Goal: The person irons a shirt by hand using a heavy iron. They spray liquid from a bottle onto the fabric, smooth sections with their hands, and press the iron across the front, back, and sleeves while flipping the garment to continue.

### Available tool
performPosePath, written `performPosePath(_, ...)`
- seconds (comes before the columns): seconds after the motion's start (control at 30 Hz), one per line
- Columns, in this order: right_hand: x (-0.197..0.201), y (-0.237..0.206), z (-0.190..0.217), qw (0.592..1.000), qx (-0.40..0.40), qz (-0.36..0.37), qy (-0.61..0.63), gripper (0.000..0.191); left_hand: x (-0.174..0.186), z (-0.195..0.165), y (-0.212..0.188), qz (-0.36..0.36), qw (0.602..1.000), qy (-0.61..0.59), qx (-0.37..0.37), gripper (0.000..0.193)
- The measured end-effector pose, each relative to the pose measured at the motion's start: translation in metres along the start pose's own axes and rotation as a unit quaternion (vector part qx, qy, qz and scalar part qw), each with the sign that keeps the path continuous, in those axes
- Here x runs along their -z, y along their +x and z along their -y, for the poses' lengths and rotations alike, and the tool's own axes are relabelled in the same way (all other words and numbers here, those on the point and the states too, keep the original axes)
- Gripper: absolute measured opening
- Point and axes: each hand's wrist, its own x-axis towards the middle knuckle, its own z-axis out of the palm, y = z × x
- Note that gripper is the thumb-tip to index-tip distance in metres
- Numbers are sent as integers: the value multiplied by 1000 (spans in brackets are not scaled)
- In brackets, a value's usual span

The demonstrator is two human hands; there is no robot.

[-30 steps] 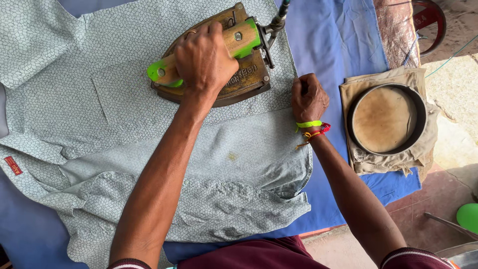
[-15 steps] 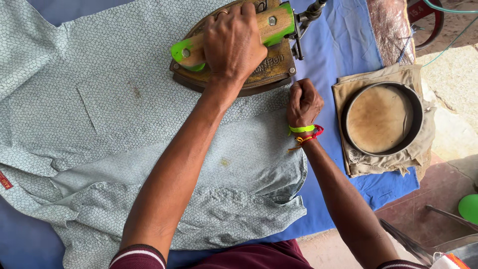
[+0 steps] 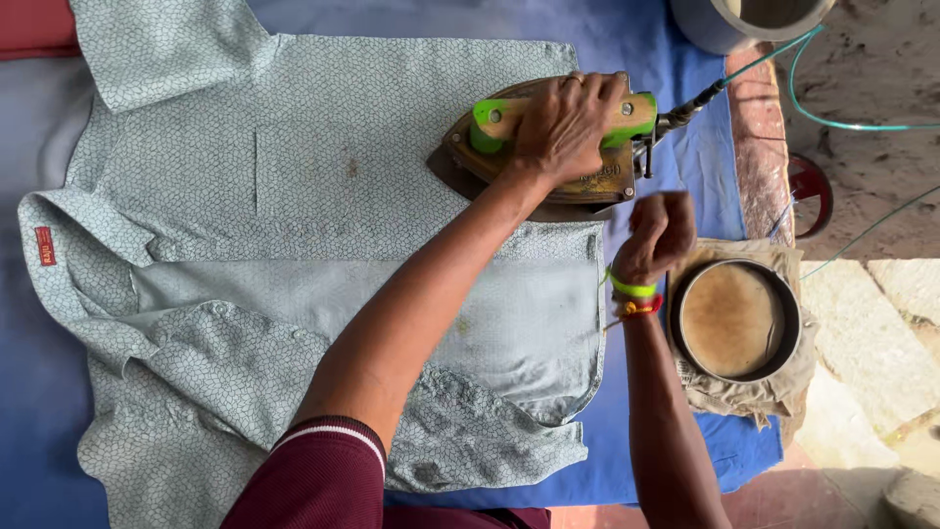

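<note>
Currently your left hand [image 3: 566, 122] is clamped on the brass iron [image 3: 548, 147] with green-ended wooden handle, sitting on the pale patterned shirt [image 3: 323, 264] near its hem. Just right of the shirt, your right hand [image 3: 661, 233] is fisted, pinching the hem. Further right, a round pan [image 3: 734, 320] holds brownish liquid.

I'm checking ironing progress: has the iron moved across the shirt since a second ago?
Yes. The iron has slid from beside the chest pocket toward the shirt's hem edge, nearer the round pan.
</note>
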Motion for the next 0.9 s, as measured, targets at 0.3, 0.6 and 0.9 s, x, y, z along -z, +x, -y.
performPosePath(0.3, -108, 132, 67, 712, 439, 467, -287, 46, 6, -9, -173, -47, 969, -211, -118, 75)
performPosePath(0.6, -119, 112, 13, 728, 292, 372, -497, 57, 2, 56, -303, 33, 973, -133, 184, 72)
performPosePath(0.9, -171, 144, -6, 775, 217, 252, -537, 57, -26, 28, -292, 58, 973, -99, 200, 72)
